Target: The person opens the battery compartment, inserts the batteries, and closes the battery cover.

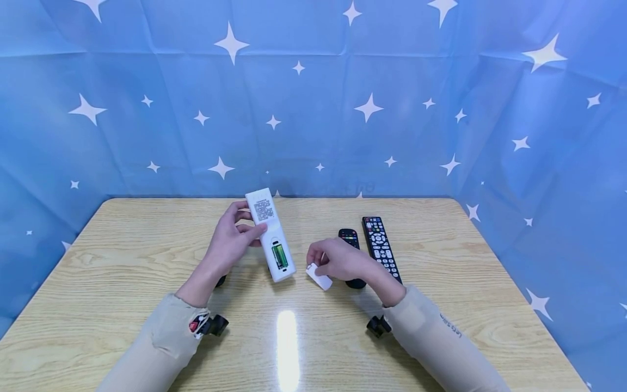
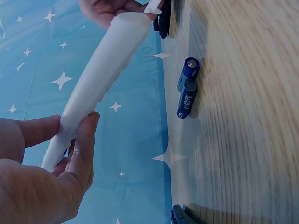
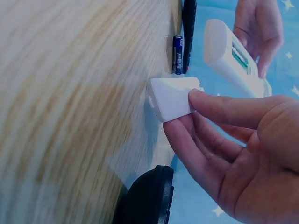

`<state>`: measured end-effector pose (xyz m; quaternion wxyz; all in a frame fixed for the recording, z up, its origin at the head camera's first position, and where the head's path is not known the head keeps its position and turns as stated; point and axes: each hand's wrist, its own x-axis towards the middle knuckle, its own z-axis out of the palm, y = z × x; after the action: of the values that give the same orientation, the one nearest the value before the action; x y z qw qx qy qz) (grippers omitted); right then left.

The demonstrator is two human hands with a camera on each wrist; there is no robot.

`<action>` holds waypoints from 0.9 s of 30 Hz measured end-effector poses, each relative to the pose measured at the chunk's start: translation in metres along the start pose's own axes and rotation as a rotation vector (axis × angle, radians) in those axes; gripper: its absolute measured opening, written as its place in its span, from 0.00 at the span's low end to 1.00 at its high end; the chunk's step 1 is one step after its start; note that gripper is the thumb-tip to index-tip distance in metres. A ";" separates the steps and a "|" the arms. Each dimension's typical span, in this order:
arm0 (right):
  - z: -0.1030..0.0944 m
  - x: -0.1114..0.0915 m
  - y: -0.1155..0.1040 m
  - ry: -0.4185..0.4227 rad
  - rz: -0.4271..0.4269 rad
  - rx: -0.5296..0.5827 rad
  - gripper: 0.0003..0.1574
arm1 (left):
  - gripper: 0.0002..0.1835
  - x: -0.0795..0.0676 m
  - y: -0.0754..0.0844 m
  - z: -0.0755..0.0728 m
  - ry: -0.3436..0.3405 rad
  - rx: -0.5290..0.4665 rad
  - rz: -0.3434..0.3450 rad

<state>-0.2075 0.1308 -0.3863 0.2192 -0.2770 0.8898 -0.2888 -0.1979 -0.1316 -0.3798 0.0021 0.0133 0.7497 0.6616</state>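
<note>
My left hand [image 1: 234,234] pinches the white remote [image 1: 276,233] above the table [image 1: 147,245], its back toward my head, its long axis running away from me and slightly left. Its far-end label [image 1: 263,210] is too small to read; a green battery [image 1: 280,256] shows nearer me. My right hand [image 1: 343,258] pinches the white cover [image 1: 319,277] just beside it. Two blue batteries [image 2: 188,100], lettering blurred, lie below; my right sleeve [image 1: 431,332] reads "Lets".
</note>
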 end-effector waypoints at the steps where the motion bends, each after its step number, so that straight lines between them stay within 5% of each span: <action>1: 0.000 0.000 0.000 -0.002 -0.008 0.005 0.10 | 0.31 0.000 0.000 0.000 0.000 0.002 0.000; 27: 0.000 0.000 -0.006 0.129 -0.203 0.227 0.10 | 0.32 0.000 -0.001 0.001 -0.009 0.008 0.001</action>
<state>-0.2051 0.1266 -0.3827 0.1611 -0.3196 0.8311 -0.4255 -0.1976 -0.1308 -0.3809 0.0050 0.0164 0.7523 0.6585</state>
